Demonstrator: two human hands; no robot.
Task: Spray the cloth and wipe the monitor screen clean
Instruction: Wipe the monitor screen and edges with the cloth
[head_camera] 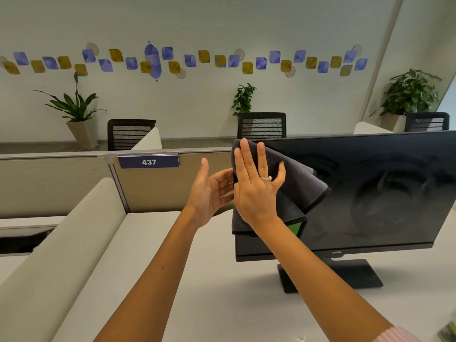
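A black monitor (370, 193) stands on the white desk, its dark screen showing faint smear marks. A dark grey cloth (301, 183) with a black hem lies against the screen's upper left corner. My right hand (259, 183), fingers straight and a ring on one of them, presses the cloth flat onto the screen. My left hand (209, 191) is at the monitor's left edge, palm turned toward it, its fingertips reaching behind the edge. No spray bottle is in view.
The monitor's stand (350, 275) rests on the white desk (209, 280). A padded divider (74, 243) runs along the left, and a partition with a "437" sign (148, 161) stands behind. Office chairs (261, 124) and potted plants (79, 114) line the far wall.
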